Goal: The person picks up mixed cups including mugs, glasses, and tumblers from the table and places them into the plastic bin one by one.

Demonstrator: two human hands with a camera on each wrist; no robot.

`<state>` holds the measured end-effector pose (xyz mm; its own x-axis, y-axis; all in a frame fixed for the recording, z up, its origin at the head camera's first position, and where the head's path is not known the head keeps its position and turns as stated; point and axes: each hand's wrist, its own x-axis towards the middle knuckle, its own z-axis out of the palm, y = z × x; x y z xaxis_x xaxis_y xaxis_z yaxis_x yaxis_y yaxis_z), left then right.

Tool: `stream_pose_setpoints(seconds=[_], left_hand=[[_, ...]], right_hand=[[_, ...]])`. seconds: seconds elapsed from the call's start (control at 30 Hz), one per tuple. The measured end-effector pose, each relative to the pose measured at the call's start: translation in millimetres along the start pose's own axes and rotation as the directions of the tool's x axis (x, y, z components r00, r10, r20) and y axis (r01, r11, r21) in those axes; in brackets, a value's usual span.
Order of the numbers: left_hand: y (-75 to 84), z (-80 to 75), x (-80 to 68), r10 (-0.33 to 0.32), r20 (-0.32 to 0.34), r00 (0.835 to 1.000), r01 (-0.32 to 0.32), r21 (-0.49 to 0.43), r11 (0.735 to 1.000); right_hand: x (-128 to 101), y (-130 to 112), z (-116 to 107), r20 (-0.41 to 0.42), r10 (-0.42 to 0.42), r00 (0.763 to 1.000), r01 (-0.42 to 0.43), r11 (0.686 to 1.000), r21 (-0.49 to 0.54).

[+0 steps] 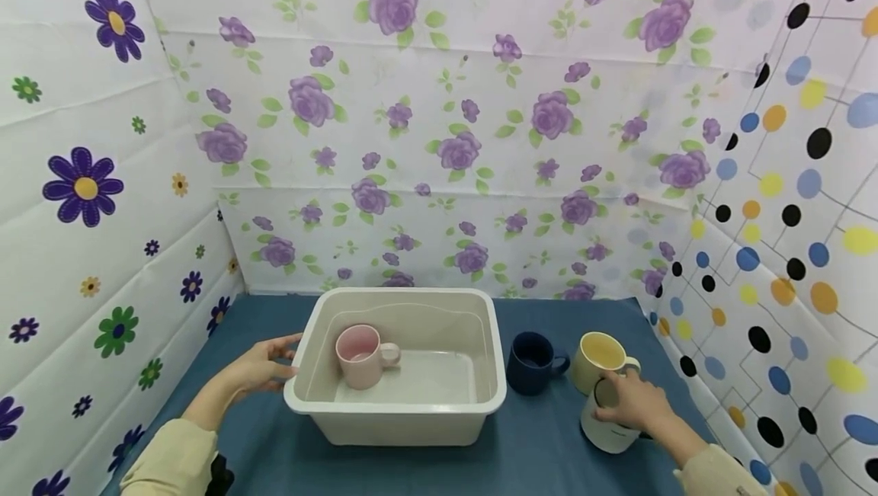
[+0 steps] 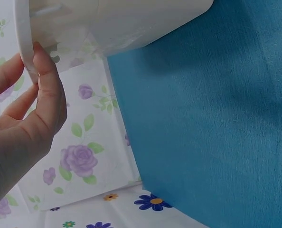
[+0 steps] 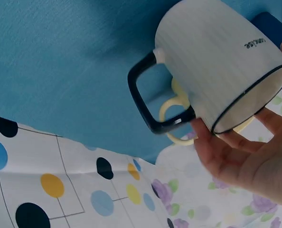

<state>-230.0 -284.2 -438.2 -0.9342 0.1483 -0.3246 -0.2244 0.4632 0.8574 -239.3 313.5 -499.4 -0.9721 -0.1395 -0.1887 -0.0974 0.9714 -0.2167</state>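
A cream plastic basin (image 1: pixel 394 427) stands on the blue cloth, with a pink mug (image 1: pixel 360 359) upright inside at its left. My left hand (image 1: pixel 257 368) is at the basin's left rim; in the left wrist view its thumb and fingers pinch the rim (image 2: pixel 23 28). My right hand (image 1: pixel 634 403) grips the rim of a white mug (image 3: pixel 212 57) with a dark rim, dark handle and small lettering. That mug tilts in the head view, right in front of a yellow mug (image 1: pixel 602 351). To their left is a navy mug (image 1: pixel 530 366).
Blue cloth (image 1: pixel 542 450) covers the table. A rose-print sheet (image 1: pixel 439 100) hangs behind, a daisy-print sheet (image 1: pixel 82 267) at the left and a dotted sheet (image 1: pixel 809 252) at the right.
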Motion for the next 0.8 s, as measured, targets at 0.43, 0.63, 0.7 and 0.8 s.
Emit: stream_pose_setpoints(seconds=[0.43,0.63,0.7,0.8], left_hand=[[1.5,-2.3,-2.9,-0.013,-0.012,1.000,0.014,0.016,1.000],[0.1,-2.0,-2.8,0.006,-0.001,1.000,-0.006,0.007,1.000],[-0.5,-1.1,-2.0,0.004,-0.001,1.000,-0.004,0.005,1.000],[-0.5,-0.6,-1.4,-0.005,-0.011,1.000,0.006,0.004,1.000]], right_hand=[[-1.5,-16.7,-11.1,0.005,-0.104,0.995,0.104,0.993,0.060],[-5.8,-29.7,-21.0,0.011,-0.091,0.996,0.090,0.993,0.071],[-8.0,-33.8,-25.6,0.009,-0.085,0.996,0.084,0.993,0.081],[-10.7,-40.0,-32.8,-0.005,-0.104,0.995,0.104,0.990,0.095]])
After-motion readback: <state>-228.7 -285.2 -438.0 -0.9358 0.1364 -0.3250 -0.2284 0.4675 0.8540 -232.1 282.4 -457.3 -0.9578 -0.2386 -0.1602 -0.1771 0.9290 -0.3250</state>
